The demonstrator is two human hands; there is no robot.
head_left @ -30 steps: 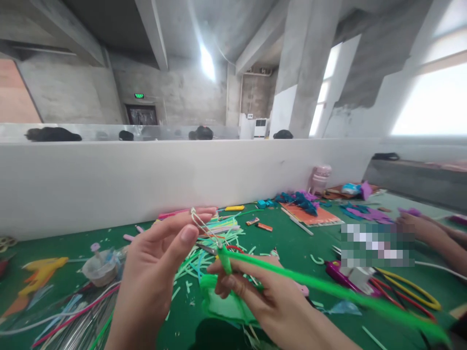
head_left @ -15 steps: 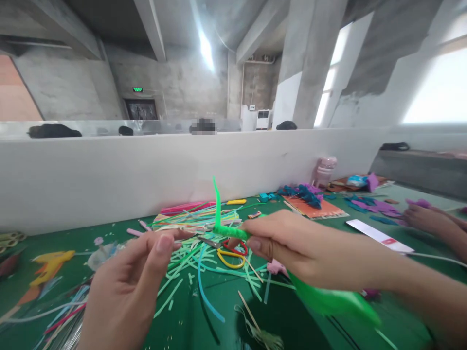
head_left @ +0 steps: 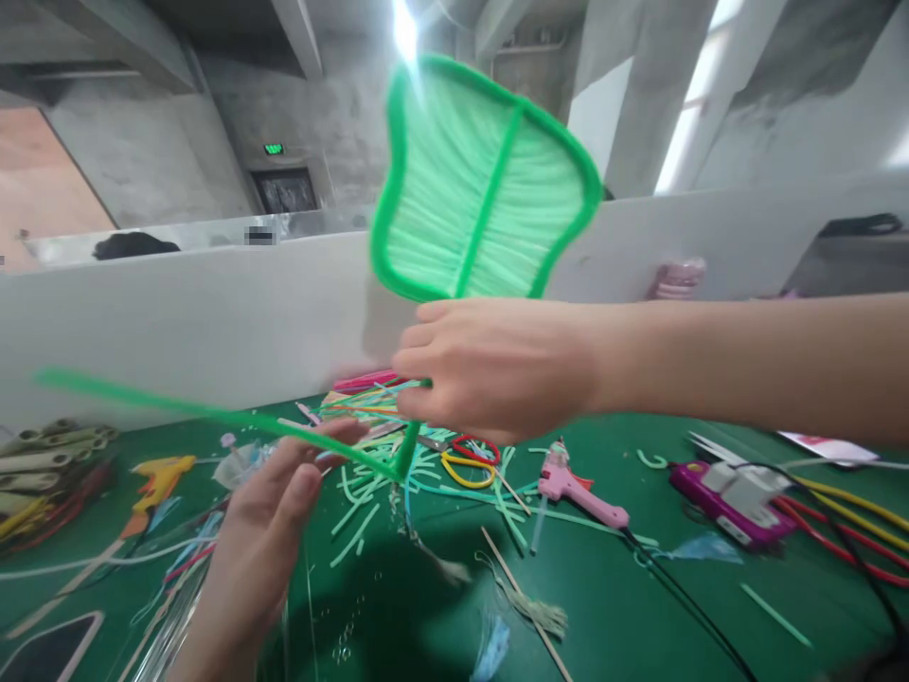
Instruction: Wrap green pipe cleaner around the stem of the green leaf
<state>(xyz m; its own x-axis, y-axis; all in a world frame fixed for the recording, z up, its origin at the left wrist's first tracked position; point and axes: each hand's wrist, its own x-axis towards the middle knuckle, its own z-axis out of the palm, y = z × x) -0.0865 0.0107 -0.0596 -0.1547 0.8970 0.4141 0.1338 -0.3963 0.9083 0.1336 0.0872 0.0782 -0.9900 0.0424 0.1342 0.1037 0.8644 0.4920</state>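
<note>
My right hand reaches across from the right and is closed round the base of a green leaf made of fuzzy wire, held upright in front of the white partition. A long green fuzzy stem runs from below that hand out to the left. My left hand is lower down, fingers pinched near the stem's bend; a thin wire seems to be between them, but it is blurred.
The green table carries scattered green strips, a pink glue gun, a yellow glue gun, red and yellow scissor handles, a purple device with cables and rolled tubes at the left. A white partition stands behind.
My right hand has swung up and leftwards, turning the leaf from hanging low to standing upright. The stem now points left. My view has tilted and shifted to the left.
</note>
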